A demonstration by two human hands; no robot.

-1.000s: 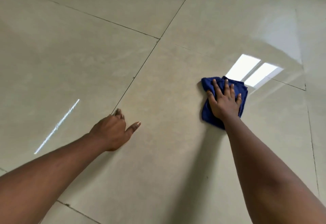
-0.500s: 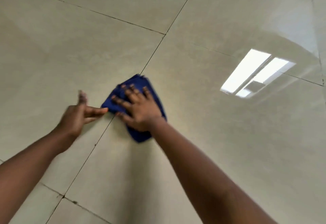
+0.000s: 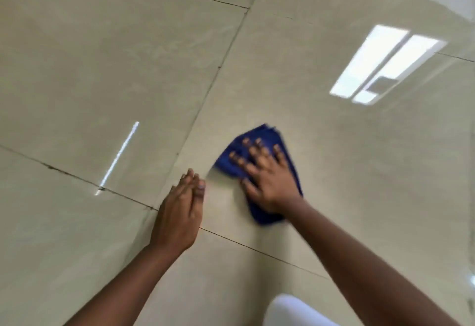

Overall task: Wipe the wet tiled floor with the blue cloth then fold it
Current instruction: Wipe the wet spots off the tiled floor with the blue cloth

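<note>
The blue cloth [image 3: 262, 138] lies bunched on the glossy beige tiled floor [image 3: 102, 69], just right of a dark grout line. My right hand [image 3: 267, 179] presses flat on top of it with fingers spread, covering its middle; the hand and cloth are motion-blurred. My left hand [image 3: 180, 212] rests palm down on the tile a short way to the left of the cloth, fingers together, holding nothing. Both forearms reach in from the bottom of the view.
Grout lines [image 3: 221, 69] cross the floor around both hands. A bright window reflection [image 3: 385, 66] shines on the tile at upper right, and a thin light streak [image 3: 118, 156] at left. Something white and rounded [image 3: 290, 310] shows at the bottom edge.
My right hand swept the cloth from the right over to the left hand, then back a little to the right. The left hand now lies flat on the tile, and the view has shifted.
</note>
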